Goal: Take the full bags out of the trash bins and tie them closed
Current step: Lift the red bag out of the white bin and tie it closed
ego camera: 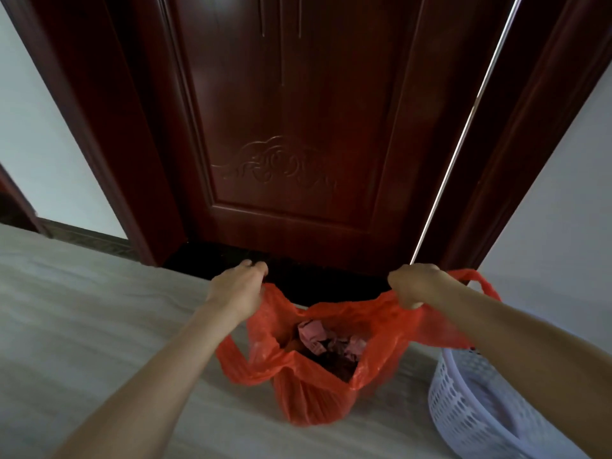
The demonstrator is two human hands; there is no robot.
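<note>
I have the red bag (311, 389) out of the white basket bin (463, 405) and sitting on the pale floor (99, 326), right in front of the dark red door (298, 127). My left hand (236, 289) grips 1 side of the bag's rim, fingers curled tight around the plastic, and my right hand (414, 286) grips the opposite side the same way. I hold them wide apart so the mouth stretches open and the 2 sides come up as tails for a knot. Crumpled pink paper (314, 336) sits low inside, so there looks to be slack to tie. The bin stands just beside the bag, on my right, under my forearm. Next, I reckon, I cross the 2 sides.
</note>
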